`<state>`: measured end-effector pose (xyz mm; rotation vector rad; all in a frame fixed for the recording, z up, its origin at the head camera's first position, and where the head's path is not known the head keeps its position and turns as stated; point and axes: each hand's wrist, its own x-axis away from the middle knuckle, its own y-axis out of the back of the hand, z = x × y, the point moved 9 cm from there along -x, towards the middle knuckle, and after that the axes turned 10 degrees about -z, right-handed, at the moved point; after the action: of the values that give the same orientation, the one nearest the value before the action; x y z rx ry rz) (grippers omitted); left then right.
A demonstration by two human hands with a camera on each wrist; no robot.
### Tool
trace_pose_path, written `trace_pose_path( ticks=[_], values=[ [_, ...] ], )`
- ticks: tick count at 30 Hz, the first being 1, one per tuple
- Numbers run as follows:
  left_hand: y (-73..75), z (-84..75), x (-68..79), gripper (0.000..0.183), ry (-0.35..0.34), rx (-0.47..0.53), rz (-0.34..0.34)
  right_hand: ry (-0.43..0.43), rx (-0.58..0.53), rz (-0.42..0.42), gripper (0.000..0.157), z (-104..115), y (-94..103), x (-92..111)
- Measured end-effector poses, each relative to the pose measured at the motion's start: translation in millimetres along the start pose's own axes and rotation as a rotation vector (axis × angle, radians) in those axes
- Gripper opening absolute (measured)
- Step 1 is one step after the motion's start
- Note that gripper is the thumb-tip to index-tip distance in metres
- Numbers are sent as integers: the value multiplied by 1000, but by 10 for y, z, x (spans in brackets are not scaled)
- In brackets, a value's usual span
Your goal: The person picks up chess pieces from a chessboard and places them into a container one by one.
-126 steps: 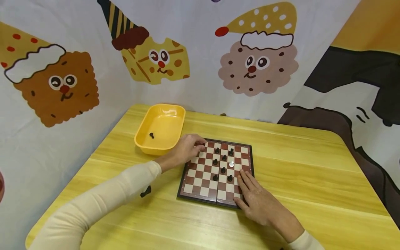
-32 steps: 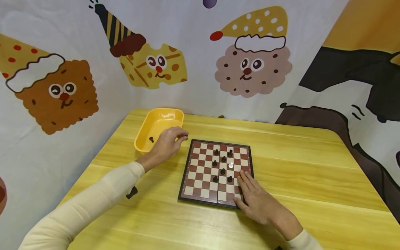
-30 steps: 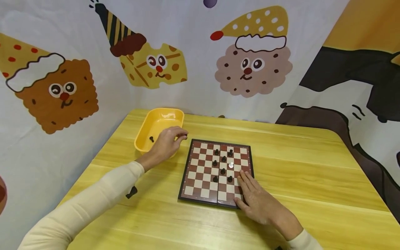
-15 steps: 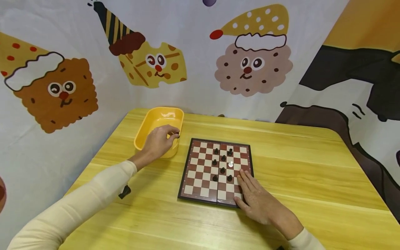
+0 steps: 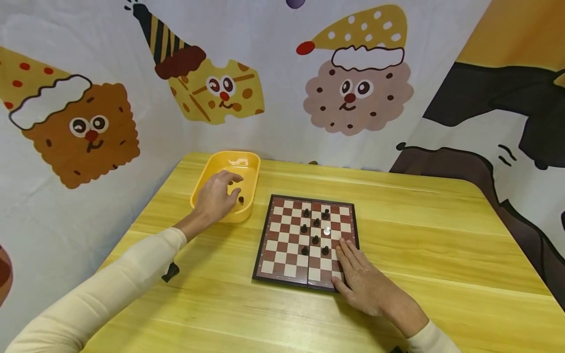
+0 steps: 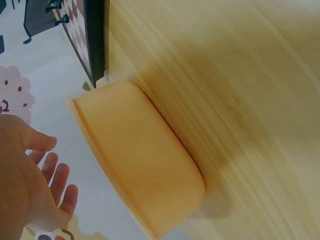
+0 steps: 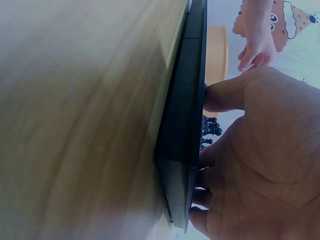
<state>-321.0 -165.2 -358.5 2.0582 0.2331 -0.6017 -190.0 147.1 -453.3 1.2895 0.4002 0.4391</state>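
Observation:
My left hand (image 5: 216, 196) hovers over the yellow tray (image 5: 253, 169), thumb and fingers spread apart with nothing between them. Below the thumb, a black chess piece (image 5: 241, 199) lies in the tray; another dark bit shows between the fingers, mostly hidden. In the left wrist view the same hand (image 6: 35, 180) is beside the tray's outer wall (image 6: 140, 155). My right hand (image 5: 364, 282) rests with extended fingers on the right edge of the chessboard (image 5: 282, 247). Several black pieces (image 5: 315, 239) and one white piece (image 5: 327, 231) stand on the board.
The yellow wooden table (image 5: 423, 230) stretches right of the board and in front of it. Behind it hangs a white cloth (image 5: 282, 132) with cartoon prints. A small black object (image 5: 170, 271) shows beneath my left forearm.
My left hand has carried a dark chess piece from the board's far left corner to the tray and let it go there; its fingers have parted. The right hand has stayed on the board.

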Motion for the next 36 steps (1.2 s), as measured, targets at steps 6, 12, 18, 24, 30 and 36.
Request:
trace_pose_path(
  ticks=[6, 12, 18, 24, 30, 36],
  values=[
    [-94, -81, 26, 19, 6, 20, 11, -2, -1, 9, 71, -1, -12, 8],
    [-173, -235, 56, 14, 23, 102, 26, 0, -7, 10, 72, -7, -19, 13],
    [-296, -445, 43, 12, 62, 242, 103, -4, -25, 6, 72, -36, -8, 38],
    [-440, -589, 53, 13, 84, 325, 153, -15, -31, -7, 72, -62, -4, 47],
    [-699, -804, 200, 33, -24, 455, 290, -16, -47, 21, 72, -36, -30, 45],
    [-1001, -907, 327, 40, 16, 593, 413, -5, -41, 19, 71, -14, -12, 13]
  ],
)
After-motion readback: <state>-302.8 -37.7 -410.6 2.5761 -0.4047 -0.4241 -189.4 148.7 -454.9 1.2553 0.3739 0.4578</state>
